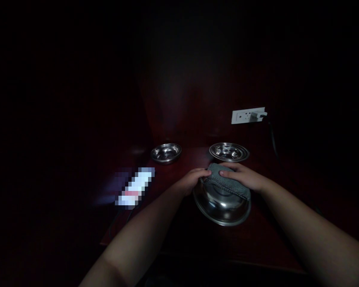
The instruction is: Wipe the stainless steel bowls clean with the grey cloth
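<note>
A shiny steel bowl (223,209) is tipped with its rounded outer side toward me and its rim at the lower edge. Over its upper part lies a grey cloth (227,184) with a dark braided edge. My left hand (192,179) grips the bowl at its left side, its thumb against the cloth's left end and most fingers hidden. From the right, my right hand (243,175) holds the cloth against the bowl, thumb on top and fingers along the far side.
Behind on the dark red table (194,157) stand a steel bowl (166,153) at left and several nested steel bowls (229,152) at right. A bright, pixelated phone-like object (136,188) lies left. A wall socket (247,115) holds a white plug (259,115) with a hanging cable (273,137).
</note>
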### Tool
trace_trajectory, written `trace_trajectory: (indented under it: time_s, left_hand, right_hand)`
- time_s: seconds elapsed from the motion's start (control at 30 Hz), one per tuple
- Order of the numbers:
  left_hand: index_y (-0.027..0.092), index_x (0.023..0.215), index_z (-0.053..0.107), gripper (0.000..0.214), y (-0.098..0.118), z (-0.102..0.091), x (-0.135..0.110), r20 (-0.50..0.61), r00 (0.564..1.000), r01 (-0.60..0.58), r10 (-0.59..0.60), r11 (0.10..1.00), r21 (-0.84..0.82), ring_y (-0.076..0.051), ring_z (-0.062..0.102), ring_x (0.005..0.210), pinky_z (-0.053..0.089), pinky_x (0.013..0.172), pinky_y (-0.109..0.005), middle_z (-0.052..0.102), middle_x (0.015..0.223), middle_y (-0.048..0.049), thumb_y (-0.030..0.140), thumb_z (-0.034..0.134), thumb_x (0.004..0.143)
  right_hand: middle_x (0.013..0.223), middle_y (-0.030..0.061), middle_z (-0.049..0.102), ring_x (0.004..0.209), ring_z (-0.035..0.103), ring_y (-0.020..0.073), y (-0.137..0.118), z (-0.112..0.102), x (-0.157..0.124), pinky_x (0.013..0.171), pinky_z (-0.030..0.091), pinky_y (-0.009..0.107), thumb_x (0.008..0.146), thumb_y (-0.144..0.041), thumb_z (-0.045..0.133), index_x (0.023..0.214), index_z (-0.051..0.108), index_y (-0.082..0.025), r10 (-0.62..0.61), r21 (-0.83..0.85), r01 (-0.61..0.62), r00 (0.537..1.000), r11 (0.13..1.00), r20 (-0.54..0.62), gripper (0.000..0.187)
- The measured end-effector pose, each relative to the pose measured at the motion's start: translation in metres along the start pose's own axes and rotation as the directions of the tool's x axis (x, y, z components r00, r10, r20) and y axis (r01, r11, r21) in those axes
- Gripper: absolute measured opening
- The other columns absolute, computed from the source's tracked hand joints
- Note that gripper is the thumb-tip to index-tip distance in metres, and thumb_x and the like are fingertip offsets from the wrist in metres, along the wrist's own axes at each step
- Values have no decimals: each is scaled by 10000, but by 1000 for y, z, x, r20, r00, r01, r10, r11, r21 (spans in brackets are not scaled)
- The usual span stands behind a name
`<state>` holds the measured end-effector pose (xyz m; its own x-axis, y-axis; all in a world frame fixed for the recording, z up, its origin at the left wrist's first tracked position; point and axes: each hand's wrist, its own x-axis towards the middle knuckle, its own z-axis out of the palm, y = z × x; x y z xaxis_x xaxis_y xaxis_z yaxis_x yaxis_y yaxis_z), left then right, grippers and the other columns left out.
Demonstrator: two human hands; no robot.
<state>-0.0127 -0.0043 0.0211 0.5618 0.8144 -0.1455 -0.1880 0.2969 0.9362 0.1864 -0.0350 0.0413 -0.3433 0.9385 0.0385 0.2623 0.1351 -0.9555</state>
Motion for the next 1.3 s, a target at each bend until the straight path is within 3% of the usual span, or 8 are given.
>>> trace_trajectory:
  time_s: [0.23,0.43,0.7,1.3]
  left_hand:
    - [132,778,642,298,-1,-1,1,18,1000,5,-5,1000,-9,-151,582,639,427,647,-280,638,697,-26,304,739,555]
    - [117,791,648,371,-1,4,-1,18,1000,-7,7,1000,15,-138,573,610,419,654,-282,645,694,-40,423,738,601]
    - [116,787,658,314,0,2,0,23,1000,-1,1,1000,23,-143,584,624,432,660,-282,644,691,-36,338,749,584]
    - [127,875,665,353,-1,-1,1,37,999,-3,1,999,54,-154,595,665,431,696,-294,667,764,-67,324,734,591]
  right_hand:
    - [996,47,665,896,616,228,0,-1,0,839,466,399,729,-464,646,1065,630,-203,10,-12,-10,1000,1000,5,425]
    - [996,47,664,890,617,223,0,-1,0,846,458,402,740,-457,639,1074,625,-211,5,12,-6,1000,1000,29,414]
    - [1005,44,659,905,609,219,-2,-1,-1,846,455,388,740,-453,639,1067,625,-201,4,-12,-4,999,1000,33,413]
    - [1008,44,652,941,597,224,-3,-2,-1,887,434,394,731,-463,640,1053,622,-211,-8,-50,9,1000,999,20,409]
